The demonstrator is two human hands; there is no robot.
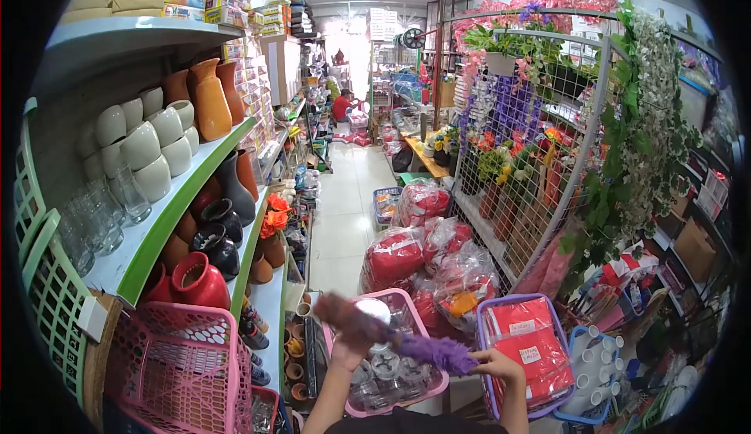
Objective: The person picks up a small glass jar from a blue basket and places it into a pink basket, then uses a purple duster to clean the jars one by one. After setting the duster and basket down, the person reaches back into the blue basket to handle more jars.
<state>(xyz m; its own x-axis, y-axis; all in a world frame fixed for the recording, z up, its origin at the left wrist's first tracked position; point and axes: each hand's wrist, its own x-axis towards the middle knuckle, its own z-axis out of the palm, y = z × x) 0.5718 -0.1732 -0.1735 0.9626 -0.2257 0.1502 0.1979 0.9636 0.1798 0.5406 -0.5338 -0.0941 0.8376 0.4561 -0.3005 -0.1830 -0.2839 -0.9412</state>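
Purple duster [435, 352], perhaps, fronts a cluttered tiled aisle [341, 227]

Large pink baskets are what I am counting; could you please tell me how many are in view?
2: one pink basket at the picture's lower left, another pink basket, holding glassware, below the left hand; others may be hidden.

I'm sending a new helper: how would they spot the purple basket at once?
Find the tall grey wire-grid panel hung with flowers. Nearer the camera sits a purple rectangular plastic basket. Unlike the pink plastic basket just to its left and blue plastic basket to its right, it holds flat red packets with white labels.
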